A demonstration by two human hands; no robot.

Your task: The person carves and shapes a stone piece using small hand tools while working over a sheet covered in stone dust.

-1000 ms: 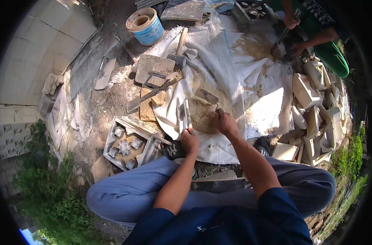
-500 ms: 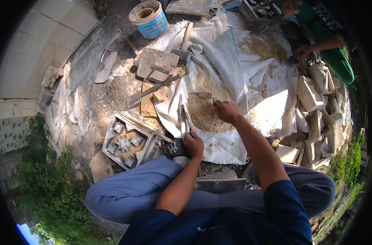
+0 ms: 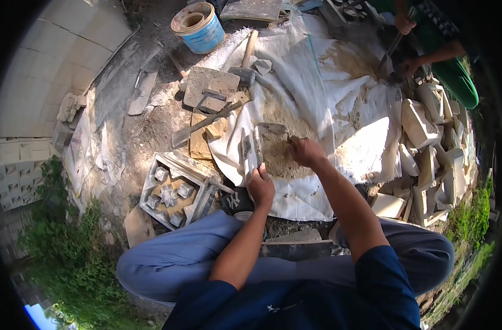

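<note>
two hand tools meet at an angle over the sandy powder [image 3: 287,159].
left hand [image 3: 261,188] closed around the near end of a narrow tool [image 3: 257,144], its long axis running away from the body; the trowel [image 3: 272,129], over the powder's far-left part, points left, blade slanting slightly away; right hand [image 3: 307,152] gripping its handle, fingers curled.

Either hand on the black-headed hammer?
No, the hammer lies beyond both hands; the right hand grips a trowel and the left hand a narrow tool.
</note>
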